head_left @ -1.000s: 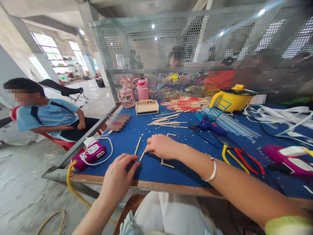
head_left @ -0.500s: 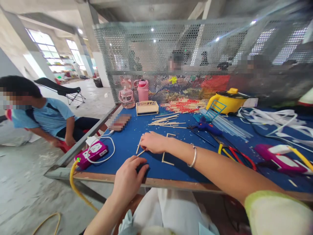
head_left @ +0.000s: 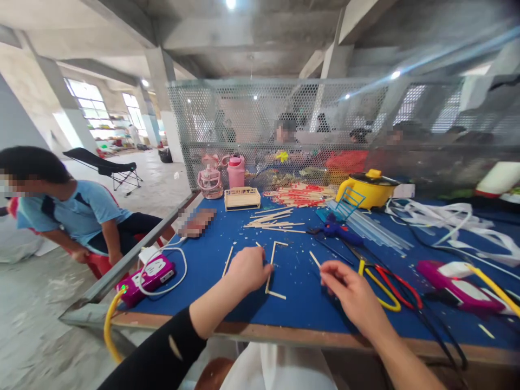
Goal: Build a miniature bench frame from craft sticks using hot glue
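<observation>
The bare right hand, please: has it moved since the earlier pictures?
Yes: the right hand moved from over the pale wooden three-sided frame to its right.

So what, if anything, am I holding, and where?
Right hand: a stick, behind its exposed far end. Left hand: can't tell from this angle.

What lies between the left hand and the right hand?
In the head view, a three-sided frame of thin sticks, partly covered by the left hand, then blue tabletop up to the right hand and its stick.
</observation>
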`<control>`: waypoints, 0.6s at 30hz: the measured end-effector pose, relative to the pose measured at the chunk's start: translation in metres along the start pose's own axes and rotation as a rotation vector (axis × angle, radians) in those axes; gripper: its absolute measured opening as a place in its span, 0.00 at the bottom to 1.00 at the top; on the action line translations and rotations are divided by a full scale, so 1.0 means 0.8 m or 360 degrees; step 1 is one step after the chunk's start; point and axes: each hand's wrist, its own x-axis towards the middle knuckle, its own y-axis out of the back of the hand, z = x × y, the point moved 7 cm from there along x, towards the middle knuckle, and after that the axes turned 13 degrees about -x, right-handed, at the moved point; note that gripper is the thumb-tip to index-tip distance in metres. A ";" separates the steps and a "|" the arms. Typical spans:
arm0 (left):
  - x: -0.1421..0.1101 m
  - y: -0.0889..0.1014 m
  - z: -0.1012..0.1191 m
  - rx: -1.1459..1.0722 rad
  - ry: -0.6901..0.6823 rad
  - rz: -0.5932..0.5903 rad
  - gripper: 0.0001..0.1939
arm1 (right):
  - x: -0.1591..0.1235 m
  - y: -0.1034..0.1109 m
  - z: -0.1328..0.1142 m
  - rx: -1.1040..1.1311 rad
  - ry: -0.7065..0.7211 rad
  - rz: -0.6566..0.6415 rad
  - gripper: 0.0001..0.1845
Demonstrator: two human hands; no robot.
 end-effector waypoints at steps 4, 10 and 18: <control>0.008 -0.022 0.011 0.0158 0.0016 -0.0072 0.18 | -0.018 -0.007 0.027 0.0252 -0.0128 0.0070 0.15; 0.008 -0.017 0.013 0.0168 0.0053 -0.0047 0.23 | -0.016 -0.013 0.015 0.0363 -0.0104 0.0007 0.19; 0.022 0.017 -0.004 -0.0365 0.0087 0.0013 0.29 | -0.020 -0.016 0.014 0.0333 -0.0074 0.0017 0.17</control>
